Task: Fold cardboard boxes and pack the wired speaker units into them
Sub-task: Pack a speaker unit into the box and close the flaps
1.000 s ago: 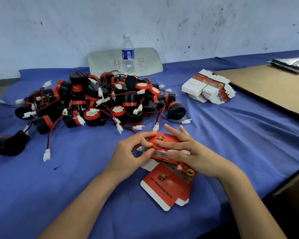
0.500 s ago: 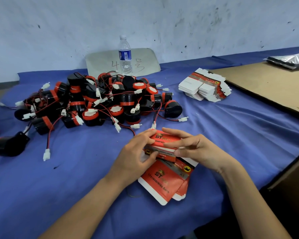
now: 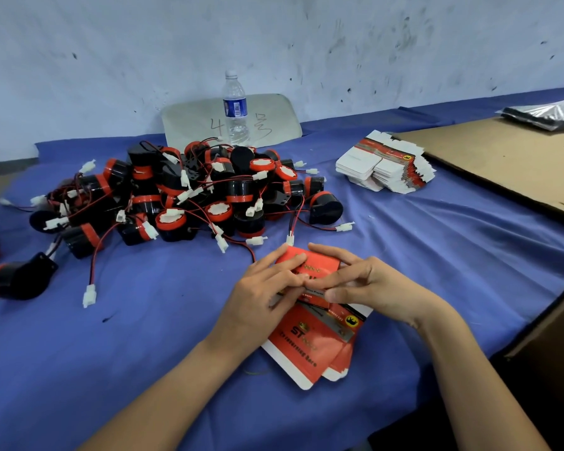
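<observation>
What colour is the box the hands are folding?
The box is mainly red, clearest in the head view.

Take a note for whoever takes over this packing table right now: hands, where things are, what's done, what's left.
Left hand and right hand both grip the red box, partly folded, above the flat blanks.
Speaker pile lies behind, unpacked; spare stack at far right.
Done: no box packed in view.
Left: finish folding, pack speakers.

A scuffed pale wall (image 3: 306, 43) is seen at 12 o'clock — below it, the blue-draped surface (image 3: 144, 336) is spread, with a brown board (image 3: 502, 157) laid at 2 o'clock.
</observation>
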Demonstrator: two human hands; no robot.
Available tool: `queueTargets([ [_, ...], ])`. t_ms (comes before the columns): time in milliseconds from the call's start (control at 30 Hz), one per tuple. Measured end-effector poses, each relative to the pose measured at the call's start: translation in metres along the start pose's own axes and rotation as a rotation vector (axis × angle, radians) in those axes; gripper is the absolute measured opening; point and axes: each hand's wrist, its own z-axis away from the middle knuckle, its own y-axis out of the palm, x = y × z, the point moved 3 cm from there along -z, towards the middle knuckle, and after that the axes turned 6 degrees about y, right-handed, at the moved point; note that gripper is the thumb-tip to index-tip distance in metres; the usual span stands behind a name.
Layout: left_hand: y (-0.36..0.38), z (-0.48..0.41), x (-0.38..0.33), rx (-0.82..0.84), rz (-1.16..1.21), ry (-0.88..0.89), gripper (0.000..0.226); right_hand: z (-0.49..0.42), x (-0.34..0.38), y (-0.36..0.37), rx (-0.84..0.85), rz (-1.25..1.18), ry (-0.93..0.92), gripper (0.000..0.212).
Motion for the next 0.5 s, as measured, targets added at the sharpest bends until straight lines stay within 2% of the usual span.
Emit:
queueTargets([
  [67, 0.001, 0.001, 0.001, 0.027, 0.019, -0.004, 0.01, 0.002, 0.0, 0.001, -0.011, -0.014, 0.009, 0.027],
  [167, 0.002, 0.002, 0.004, 0.09, 0.031, -0.013, 0.024, 0.004, -0.001, 0.0, -0.042, -0.068, 0.011, 0.03],
  [367, 0.003, 0.002, 0.011, 0.105, 0.004, -0.105, 0.065, 0.002, 0.006, -0.002, -0.326, 0.025, -0.081, 0.041],
  [500, -0.003, 0.006, 0.016, 0.01, 0.028, -0.161, 0.067, 0.003, 0.017, 0.006, -0.258, -0.026, -0.098, 0.033],
])
